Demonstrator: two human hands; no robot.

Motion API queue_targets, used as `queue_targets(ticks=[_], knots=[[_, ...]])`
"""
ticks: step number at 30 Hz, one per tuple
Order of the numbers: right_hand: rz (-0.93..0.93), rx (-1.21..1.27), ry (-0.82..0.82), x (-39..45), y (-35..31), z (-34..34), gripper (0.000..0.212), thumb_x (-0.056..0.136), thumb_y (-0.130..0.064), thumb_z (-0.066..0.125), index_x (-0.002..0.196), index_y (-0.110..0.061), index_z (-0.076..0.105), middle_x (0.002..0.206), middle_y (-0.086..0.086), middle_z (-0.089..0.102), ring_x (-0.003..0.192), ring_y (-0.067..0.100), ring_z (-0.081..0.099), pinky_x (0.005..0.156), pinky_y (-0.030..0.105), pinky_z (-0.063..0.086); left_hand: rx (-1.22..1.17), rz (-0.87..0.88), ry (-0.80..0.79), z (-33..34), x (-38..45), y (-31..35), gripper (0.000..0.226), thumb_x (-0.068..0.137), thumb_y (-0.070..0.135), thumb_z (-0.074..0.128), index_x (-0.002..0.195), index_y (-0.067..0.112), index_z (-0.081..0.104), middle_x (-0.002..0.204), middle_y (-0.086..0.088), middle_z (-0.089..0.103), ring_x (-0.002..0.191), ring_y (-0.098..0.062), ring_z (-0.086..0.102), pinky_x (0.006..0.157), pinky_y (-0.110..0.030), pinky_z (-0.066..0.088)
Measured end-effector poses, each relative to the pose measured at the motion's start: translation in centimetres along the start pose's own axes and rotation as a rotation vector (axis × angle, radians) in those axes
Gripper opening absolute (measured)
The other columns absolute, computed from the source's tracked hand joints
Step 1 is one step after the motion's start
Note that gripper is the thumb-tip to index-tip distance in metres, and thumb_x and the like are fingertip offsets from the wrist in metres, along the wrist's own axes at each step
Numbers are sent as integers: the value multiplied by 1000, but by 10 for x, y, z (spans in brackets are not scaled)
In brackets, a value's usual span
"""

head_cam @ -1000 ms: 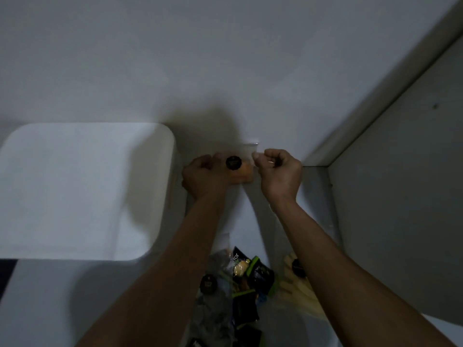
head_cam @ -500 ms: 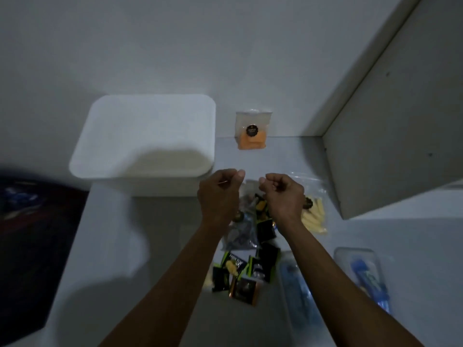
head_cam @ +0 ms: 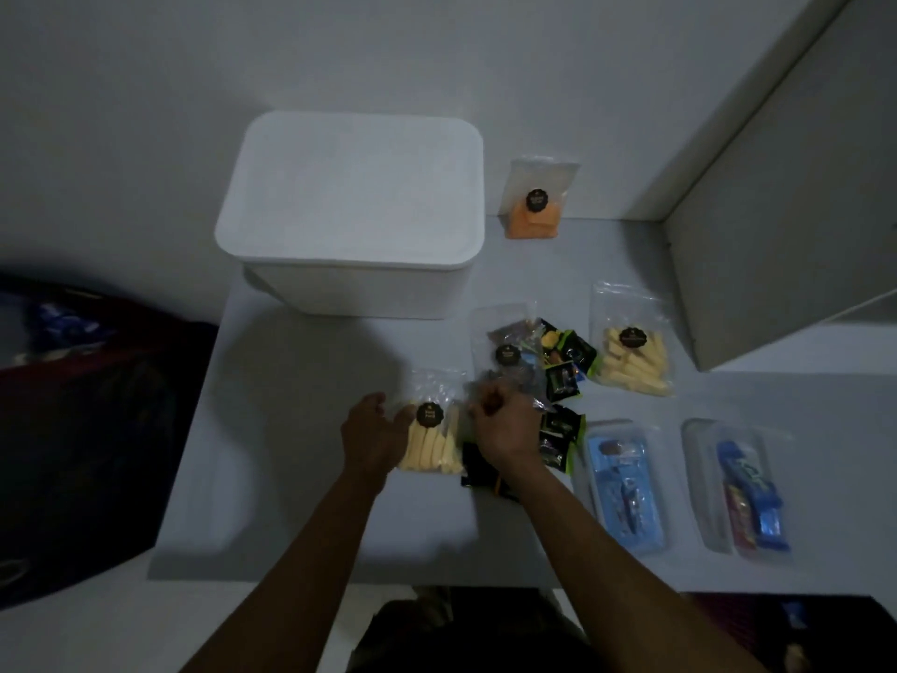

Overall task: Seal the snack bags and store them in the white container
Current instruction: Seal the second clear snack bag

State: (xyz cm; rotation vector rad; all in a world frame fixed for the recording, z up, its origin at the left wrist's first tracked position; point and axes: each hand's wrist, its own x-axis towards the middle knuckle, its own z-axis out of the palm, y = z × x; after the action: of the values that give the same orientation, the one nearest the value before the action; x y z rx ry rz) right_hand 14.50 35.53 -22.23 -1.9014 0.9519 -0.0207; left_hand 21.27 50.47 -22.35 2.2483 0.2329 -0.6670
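Two hands had moved to a new bag

Left hand (head_cam: 371,432) and right hand (head_cam: 502,425) each closed their grip on the yellow-stick bag (head_cam: 429,442) on the table (head_cam: 301,478); beyond, the lidded white container (head_cam: 352,211), and the orange bag (head_cam: 534,206) now stood aside, apparently sealed.

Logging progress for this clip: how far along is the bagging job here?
Early. One orange bag stands against the wall, apparently finished. Both hands, left hand and right hand, hold a stick bag. Left: another stick bag, a dark bag, and the container, lid on, nothing visibly stored.
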Motion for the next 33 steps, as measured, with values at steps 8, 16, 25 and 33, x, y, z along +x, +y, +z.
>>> queue_targets(ticks=[8,16,25,33], knots=[[104,-12,-31,8,2,38,45,88,-12,67,131,-8,56,114,14,68,105,28,65,85,22,44,93,-10,34,25,17,-3,51,87,32,70,129,6,59,132,-13,60,122,-30,56,103,-33,42],[88,183,-35,4,-12,24,42,87,-10,72,127,-11,58,93,-7,64,80,4,60,73,10,49,-200,-28,122,15,7,6,15,82,31,73,84,17,68,77,5,66,78,-17,63,69,-26,44],[-143,359,-29,-13,-80,-28,17,89,-30,72,90,-13,68,77,2,69,72,14,63,73,43,57,-508,238,46,-46,-32,50,9,84,19,74,90,13,72,80,3,71,73,-12,67,63,-26,53],[-281,495,-53,-47,-125,-70,9,89,-20,72,81,-19,68,91,15,74,79,19,66,66,29,53,-658,528,86,-100,-63,99,10,91,21,67,93,12,71,82,2,71,75,-4,65,72,-26,54]])
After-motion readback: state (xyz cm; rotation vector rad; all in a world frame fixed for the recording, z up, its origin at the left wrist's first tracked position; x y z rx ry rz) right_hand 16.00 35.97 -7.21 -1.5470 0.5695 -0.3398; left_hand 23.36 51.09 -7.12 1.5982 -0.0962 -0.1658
